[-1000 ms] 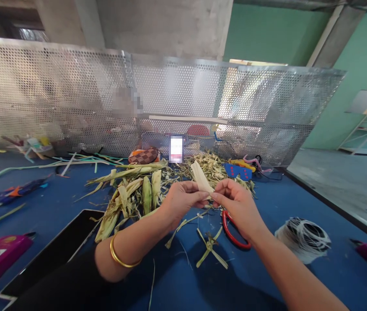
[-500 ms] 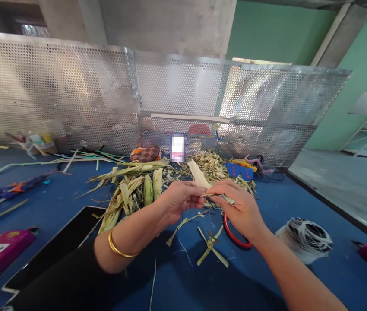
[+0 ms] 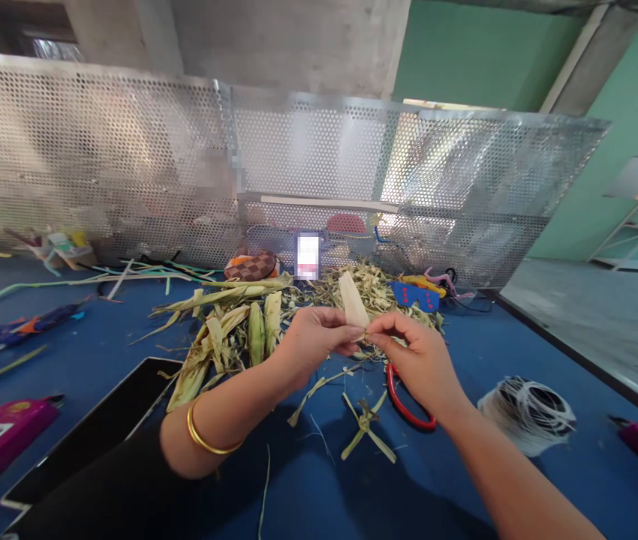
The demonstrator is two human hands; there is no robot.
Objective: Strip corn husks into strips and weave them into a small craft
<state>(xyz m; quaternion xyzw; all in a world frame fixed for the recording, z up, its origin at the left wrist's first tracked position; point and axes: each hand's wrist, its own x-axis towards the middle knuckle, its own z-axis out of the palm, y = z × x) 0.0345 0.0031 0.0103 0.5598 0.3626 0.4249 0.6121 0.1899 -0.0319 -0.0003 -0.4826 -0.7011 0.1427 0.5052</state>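
A pale strip of corn husk [image 3: 354,301] stands up between my hands, its lower end pinched by both. My left hand [image 3: 319,339] grips it from the left with thumb and fingers. From the right, the thumb and fingertips of my right hand [image 3: 409,352] close on the same lower end. Below them on the table lies a small cross-shaped piece of tied husk [image 3: 365,429]. Red-handled scissors [image 3: 409,405] rest partly under my right hand, their blades hidden. Behind my left hand lies a pile of corn husks [image 3: 229,330].
Husk scraps [image 3: 375,281] are heaped at the back by a lit phone [image 3: 308,255]. A spool of white string [image 3: 527,416] stands at right. To the left are a black tray [image 3: 94,427] and a magenta power strip [image 3: 9,427]. A perforated metal screen [image 3: 308,150] closes the far side.
My right hand folded over the husk's lower end half a second ago, then drew back to a fingertip pinch. The husk strip tilted left and now stands more upright.
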